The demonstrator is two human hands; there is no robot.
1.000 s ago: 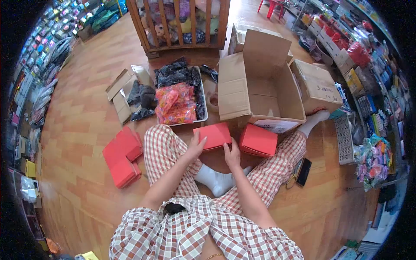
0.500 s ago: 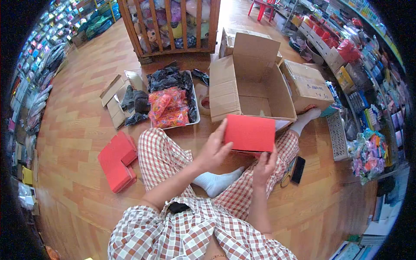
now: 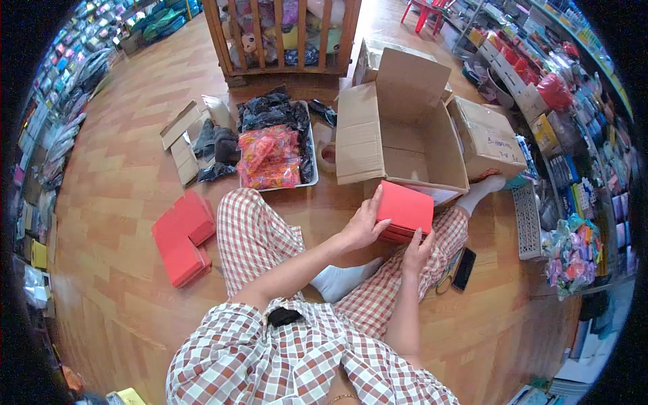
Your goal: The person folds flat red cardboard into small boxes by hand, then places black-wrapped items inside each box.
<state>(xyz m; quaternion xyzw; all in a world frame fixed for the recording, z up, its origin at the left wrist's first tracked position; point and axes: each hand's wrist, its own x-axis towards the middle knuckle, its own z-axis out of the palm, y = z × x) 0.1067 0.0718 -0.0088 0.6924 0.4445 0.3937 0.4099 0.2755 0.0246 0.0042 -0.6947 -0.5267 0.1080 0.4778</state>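
Note:
Between both hands is a stack of flat red pieces (image 3: 405,206) with layered lines along its near edge. My left hand (image 3: 364,225) is closed on its left side, thumb at the near left corner and fingers along the far left edge. At the near right corner, my right hand (image 3: 418,253) grips the stack from below and beside, fingertips pointing up. The stack is held over my bent leg, just in front of an open cardboard box (image 3: 361,138). More red pieces (image 3: 177,236) lie stacked on the floor to the left.
A white tray (image 3: 314,162) holds red patterned packets (image 3: 270,158) and black plastic bags. Left of it lie cardboard scraps (image 3: 182,158). Closed box (image 3: 489,138), phone (image 3: 464,268) and scissors (image 3: 445,278) are at right. A wooden crib (image 3: 283,73) of plush toys stands ahead; shelves line both sides.
The red stack has moved slightly right and been turned and tilted, so its layered near edge now shows. Both hands moved along with it. The camera view has shifted a little.

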